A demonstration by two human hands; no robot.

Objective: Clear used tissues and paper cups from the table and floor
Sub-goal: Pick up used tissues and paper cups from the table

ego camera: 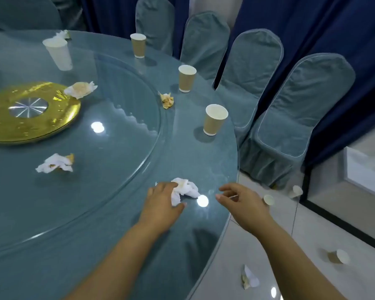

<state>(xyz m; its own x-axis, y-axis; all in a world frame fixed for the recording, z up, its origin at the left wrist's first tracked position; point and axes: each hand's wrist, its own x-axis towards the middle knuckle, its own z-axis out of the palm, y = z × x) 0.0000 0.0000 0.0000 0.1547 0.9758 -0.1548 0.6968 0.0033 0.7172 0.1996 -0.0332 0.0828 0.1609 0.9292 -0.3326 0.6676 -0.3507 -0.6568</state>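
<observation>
1. The left hand (162,202) lies on the nearest crumpled tissue (187,189). Its fingers curl over the wad's left part and the thumb is tucked at its lower edge.
2. That tissue sits on the surface (117,245) close to the near rim, just outside the glass turntable (128,105).
3. The right hand (240,202) hovers just beside it over the rim, with fingers loosely bent and nothing in them.
4. The step in hand looks like the pick-up of this tissue. A loose lobe spreads out to the right of the fingers, so the grip should gather the whole wad before lifting, or a flap may trail or tear off.
5. It is probably better to lift straight up than to drag. The paper looks stained and could smear the shiny top.
6. The free hand could then take the nearest paper cup (215,119), which stands upright further along the rim. Whether it holds liquid cannot be told, so it should be kept level.
7. Most of the task seems to remain. More tissues and cups lie across the surface, and a tipped cup (338,256) and a floor tissue (249,277) are on the floor.
</observation>
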